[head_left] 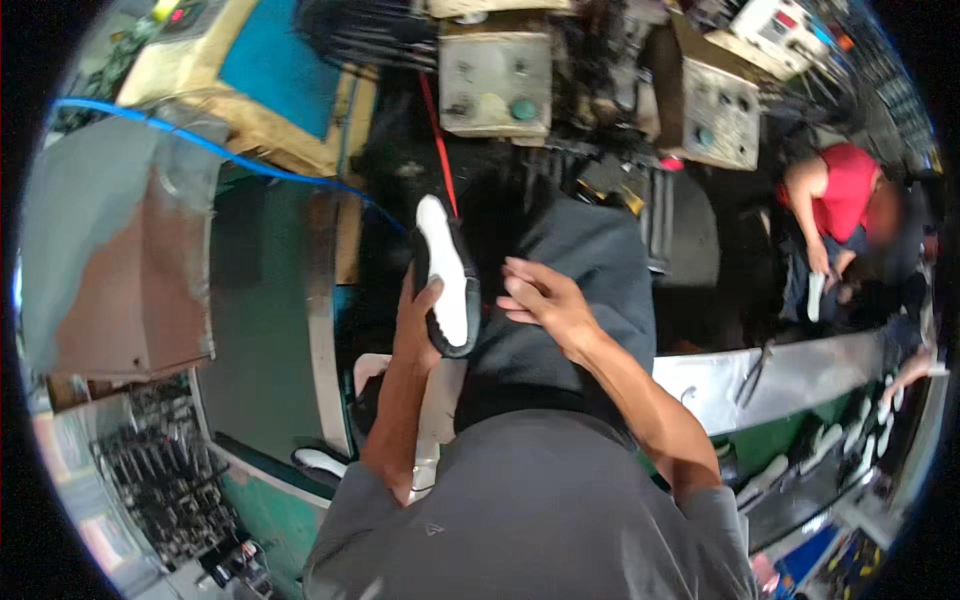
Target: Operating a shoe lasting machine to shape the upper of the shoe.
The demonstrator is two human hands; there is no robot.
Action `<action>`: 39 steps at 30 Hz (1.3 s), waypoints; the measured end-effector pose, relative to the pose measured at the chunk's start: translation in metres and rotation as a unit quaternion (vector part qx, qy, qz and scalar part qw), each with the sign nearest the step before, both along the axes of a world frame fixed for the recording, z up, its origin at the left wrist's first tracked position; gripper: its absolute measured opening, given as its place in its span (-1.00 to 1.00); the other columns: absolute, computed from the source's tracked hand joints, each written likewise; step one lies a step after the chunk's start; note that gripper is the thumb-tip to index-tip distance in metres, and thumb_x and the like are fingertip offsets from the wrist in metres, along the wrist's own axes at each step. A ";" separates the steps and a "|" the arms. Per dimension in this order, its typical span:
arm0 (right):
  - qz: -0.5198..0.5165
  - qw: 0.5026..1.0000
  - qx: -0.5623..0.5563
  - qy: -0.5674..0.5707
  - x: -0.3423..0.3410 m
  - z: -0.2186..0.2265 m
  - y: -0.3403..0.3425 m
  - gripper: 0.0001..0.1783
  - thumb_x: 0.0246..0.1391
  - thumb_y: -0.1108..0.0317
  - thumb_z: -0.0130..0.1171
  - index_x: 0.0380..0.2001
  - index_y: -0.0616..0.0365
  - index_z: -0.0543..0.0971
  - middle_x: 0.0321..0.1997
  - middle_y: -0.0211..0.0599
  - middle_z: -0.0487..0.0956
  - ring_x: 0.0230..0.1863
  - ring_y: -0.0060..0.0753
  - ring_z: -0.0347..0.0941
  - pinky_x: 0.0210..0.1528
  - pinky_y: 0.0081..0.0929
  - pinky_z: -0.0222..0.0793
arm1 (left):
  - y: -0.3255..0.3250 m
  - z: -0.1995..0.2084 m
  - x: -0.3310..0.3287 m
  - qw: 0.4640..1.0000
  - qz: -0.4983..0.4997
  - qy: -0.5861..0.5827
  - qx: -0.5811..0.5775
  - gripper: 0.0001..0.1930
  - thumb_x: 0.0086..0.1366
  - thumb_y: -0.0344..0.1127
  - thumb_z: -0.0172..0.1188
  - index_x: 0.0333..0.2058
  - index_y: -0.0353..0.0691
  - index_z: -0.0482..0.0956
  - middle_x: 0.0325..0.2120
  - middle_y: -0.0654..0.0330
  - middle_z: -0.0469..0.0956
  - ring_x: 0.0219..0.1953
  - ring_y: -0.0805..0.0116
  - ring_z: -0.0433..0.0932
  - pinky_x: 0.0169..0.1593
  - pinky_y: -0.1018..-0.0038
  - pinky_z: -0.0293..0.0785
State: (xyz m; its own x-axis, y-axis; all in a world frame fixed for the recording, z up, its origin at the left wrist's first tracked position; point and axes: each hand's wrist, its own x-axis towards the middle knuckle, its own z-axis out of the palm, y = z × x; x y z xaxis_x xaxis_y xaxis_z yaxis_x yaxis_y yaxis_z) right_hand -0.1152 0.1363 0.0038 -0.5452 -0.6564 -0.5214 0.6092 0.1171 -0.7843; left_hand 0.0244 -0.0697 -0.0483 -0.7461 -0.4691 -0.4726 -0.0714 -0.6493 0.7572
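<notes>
My left hand [415,315] is closed round the side of a black shoe upper with a white underside [447,265]. The shoe stands lengthwise in front of me, white face toward me, with my thumb pressed on its edge. To its right, my right hand [552,305] hovers over my dark-trousered leg, apart from the shoe. Its fingers are loosely bent and apart, with nothing seen in them. A thin red cord [440,150] runs down behind the tip of the shoe.
Ahead stand machines with a control box [495,85] and another control box [712,115]. A green belt [265,310] runs at left, near another black and white shoe [322,462]. Pliers [752,378] lie on a metal ledge [820,378]. A co-worker in red [845,190] holds a white-bottomed piece.
</notes>
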 end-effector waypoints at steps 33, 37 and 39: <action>-0.578 0.573 0.571 -0.107 0.435 -0.176 0.502 0.35 0.08 -0.29 0.56 0.61 0.46 0.16 0.40 0.33 0.57 0.46 0.10 0.51 0.53 -0.14 0.37 | 0.121 -0.121 -0.210 0.671 -0.435 0.132 -0.586 -0.70 0.51 -0.53 0.19 0.14 -0.36 0.71 0.17 -0.03 0.67 0.18 0.04 0.68 0.26 0.24 0.59; -0.603 0.612 0.509 -0.055 0.347 -0.177 0.452 0.35 -0.01 -0.19 0.65 0.54 0.57 0.22 0.37 0.30 0.59 0.44 0.09 0.52 0.50 -0.12 0.38 | 0.099 -0.113 -0.211 0.675 -0.463 0.091 -0.567 -0.72 0.58 -0.51 0.15 0.15 -0.40 0.71 0.18 -0.01 0.67 0.16 0.14 0.70 0.25 0.30 0.61; -0.579 0.598 0.553 -0.040 0.339 -0.179 0.453 0.28 -0.02 -0.11 0.67 0.51 0.55 0.28 0.33 0.23 0.63 0.39 0.05 0.56 0.46 -0.12 0.41 | 0.110 -0.110 -0.216 0.685 -0.481 0.055 -0.544 -0.70 0.59 -0.52 0.12 0.18 -0.45 0.68 0.18 -0.04 0.68 0.19 0.16 0.69 0.31 0.29 0.58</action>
